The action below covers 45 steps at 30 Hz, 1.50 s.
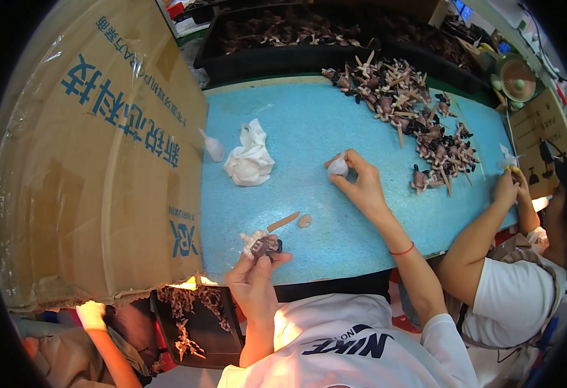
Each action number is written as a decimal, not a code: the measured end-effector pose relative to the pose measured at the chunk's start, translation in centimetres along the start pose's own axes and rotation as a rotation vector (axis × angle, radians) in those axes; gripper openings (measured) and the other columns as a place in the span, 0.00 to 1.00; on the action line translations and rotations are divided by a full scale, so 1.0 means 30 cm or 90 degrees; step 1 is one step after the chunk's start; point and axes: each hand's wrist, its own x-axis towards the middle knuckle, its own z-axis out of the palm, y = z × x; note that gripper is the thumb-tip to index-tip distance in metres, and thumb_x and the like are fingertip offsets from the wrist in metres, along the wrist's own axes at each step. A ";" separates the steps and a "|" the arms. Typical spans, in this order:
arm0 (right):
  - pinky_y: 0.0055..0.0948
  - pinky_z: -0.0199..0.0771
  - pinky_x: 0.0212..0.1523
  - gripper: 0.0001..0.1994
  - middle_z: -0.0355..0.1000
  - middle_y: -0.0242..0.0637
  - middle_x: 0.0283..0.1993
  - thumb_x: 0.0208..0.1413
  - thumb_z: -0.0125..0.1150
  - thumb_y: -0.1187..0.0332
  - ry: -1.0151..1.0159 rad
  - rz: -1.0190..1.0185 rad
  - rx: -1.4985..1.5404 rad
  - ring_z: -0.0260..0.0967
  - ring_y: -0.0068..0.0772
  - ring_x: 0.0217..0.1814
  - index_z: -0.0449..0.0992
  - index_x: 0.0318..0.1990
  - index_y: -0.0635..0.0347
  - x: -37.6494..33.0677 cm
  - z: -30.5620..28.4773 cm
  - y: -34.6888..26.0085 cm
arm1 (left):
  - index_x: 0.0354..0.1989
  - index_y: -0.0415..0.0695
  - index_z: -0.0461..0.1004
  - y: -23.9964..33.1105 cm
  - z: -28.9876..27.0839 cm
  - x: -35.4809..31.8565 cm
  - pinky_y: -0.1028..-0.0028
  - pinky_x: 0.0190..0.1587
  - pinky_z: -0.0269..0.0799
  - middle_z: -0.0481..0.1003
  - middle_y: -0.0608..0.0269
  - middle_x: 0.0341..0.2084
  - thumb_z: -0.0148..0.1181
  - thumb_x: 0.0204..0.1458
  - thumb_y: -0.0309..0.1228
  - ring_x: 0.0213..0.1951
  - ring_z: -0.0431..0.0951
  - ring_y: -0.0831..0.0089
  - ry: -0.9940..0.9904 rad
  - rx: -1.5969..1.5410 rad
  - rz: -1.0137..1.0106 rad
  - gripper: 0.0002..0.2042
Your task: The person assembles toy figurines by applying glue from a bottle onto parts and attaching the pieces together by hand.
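Your single head camera looks steeply down, close over the blue foam-topped worktable [335, 129], fisheye bending its edges.

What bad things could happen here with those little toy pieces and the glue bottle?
The small figure in the left hand sits right over the table edge, so it might drop. The right hand tilts a small white bottle and may drip on the blue mat. The loose tan stick and disc could get knocked away.
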 end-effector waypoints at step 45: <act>0.20 0.73 0.17 0.08 0.71 0.44 0.30 0.48 0.55 0.81 -0.161 0.266 0.571 0.72 0.27 0.26 0.67 0.36 0.72 -0.263 -0.041 -0.407 | 0.45 0.36 0.72 -0.046 0.058 -0.024 0.74 0.41 0.72 0.70 0.49 0.41 0.55 0.38 0.10 0.41 0.75 0.65 -0.080 0.454 0.354 0.21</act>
